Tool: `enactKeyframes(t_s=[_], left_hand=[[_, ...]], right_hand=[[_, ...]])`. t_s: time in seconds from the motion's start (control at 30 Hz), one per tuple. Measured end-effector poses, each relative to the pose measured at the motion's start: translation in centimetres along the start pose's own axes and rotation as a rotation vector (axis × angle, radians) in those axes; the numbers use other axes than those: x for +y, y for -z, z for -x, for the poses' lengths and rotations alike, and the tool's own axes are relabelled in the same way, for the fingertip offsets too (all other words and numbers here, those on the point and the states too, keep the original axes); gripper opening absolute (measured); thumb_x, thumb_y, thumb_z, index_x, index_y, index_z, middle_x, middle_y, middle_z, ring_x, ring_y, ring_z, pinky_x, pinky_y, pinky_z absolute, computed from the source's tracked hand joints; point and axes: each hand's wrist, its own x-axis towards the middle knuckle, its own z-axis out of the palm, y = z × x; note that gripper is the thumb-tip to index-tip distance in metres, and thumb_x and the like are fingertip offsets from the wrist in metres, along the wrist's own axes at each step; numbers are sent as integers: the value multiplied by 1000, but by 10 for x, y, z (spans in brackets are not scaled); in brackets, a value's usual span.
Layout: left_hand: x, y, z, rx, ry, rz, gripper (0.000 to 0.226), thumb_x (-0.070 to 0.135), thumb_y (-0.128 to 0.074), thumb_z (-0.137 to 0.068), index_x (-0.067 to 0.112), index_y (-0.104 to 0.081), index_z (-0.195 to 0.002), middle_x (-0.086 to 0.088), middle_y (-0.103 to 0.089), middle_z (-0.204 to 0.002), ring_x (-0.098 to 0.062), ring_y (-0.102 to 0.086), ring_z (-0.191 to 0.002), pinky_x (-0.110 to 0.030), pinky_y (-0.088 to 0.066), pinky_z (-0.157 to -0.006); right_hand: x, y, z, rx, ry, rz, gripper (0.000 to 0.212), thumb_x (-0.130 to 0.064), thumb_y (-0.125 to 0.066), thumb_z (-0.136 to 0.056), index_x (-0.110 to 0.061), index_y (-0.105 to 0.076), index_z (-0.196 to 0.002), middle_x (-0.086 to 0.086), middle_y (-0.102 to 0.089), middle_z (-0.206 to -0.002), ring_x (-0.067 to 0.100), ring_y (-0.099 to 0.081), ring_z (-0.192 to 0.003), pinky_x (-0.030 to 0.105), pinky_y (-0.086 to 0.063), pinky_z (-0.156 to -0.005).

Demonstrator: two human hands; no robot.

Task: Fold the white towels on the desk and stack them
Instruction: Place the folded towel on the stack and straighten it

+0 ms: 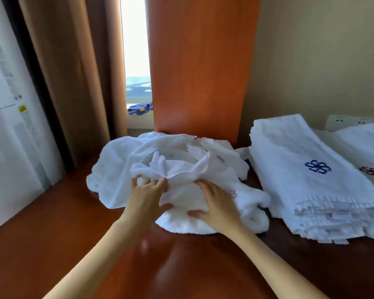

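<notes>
We see crumpled towel pile point(160, 169) mid surface point(73, 223), no clear long axis. Left hand point(147, 193) and right hand point(216, 203) grip pinching one pile towel. Folded stack point(300, 169) right of pile, long axis running near-right to far-left, blue emblem point(317, 166) up.

No wording is legible: the tall white appliance point(7, 108) at far left carries printed labels, all too blurred to read.

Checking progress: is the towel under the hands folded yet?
Not folded. The towel lies crumpled in a loose heap on the desk, both hands gripping its bunched cloth.
</notes>
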Motion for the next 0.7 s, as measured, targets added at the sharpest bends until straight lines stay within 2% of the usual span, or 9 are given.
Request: enactKeyframes(t_s=[0.07,0.13,0.2,0.27,0.4,0.47,0.53,0.6,0.7], left_hand=[[4,-2,10,-21,44,34,46,51,-70,-77,20,-53,-106,5,-68,-93,-22,-62,-99,-34,-26,-101],[9,-7,23,13,47,96,42,38,-73,-74,14,-52,-101,1,-68,-86,-24,-66,-87,-33,-35,-89],[11,-15,41,99,-25,176,41,21,-79,-64,10,-51,-92,1,-66,-72,-24,-65,-66,-32,-40,-71],[14,-16,62,183,-121,260,49,18,-82,-61,14,-49,-97,7,-65,-70,-18,-63,-58,-28,-43,-66],[8,-7,93,226,-153,310,75,32,-85,-67,28,-46,-131,12,-61,-92,-6,-57,-67,-15,-44,-65],[3,-2,95,227,-58,391,92,38,-85,-67,28,-35,-144,5,-51,-113,-9,-55,-72,-19,-50,-60],[1,2,90,124,48,431,98,46,-84,-66,26,-31,-146,2,-45,-122,-15,-57,-83,-27,-53,-65],[7,4,81,-31,69,382,72,55,-76,-70,33,-44,-131,14,-53,-104,-14,-58,-91,-25,-46,-71],[35,-10,74,-109,-188,311,24,46,-59,-80,29,-56,-96,9,-59,-67,-16,-58,-65,-28,-40,-65]], right_hand=[[4,-7,12,214,76,57,84,-53,-78,-69,-24,-46,-139,-2,-52,-122,18,-53,-110,34,-48,-90],[7,-12,23,384,171,163,82,-40,-88,-61,-26,-50,-132,-4,-50,-104,17,-52,-91,35,-52,-77],[7,-13,30,462,254,258,86,-33,-91,-57,-25,-48,-130,-3,-50,-94,17,-49,-84,33,-50,-75],[5,-10,34,508,269,340,88,-35,-90,-57,-23,-46,-133,-3,-52,-89,16,-49,-81,32,-46,-76],[5,-2,44,558,186,409,91,-42,-86,-61,-24,-43,-139,0,-56,-90,17,-47,-83,31,-31,-77],[7,1,52,557,212,414,87,-39,-85,-65,-26,-41,-139,-2,-56,-88,18,-53,-78,32,-31,-76],[7,4,62,572,269,421,78,-35,-83,-70,-27,-43,-137,-4,-56,-84,17,-54,-75,32,-32,-76],[7,8,73,592,335,446,59,-33,-76,-76,-28,-50,-128,-7,-55,-80,15,-50,-75,31,-32,-76],[11,10,88,503,439,359,23,-19,-74,-76,-22,-62,-96,-8,-58,-75,14,-54,-68,27,-35,-71]])
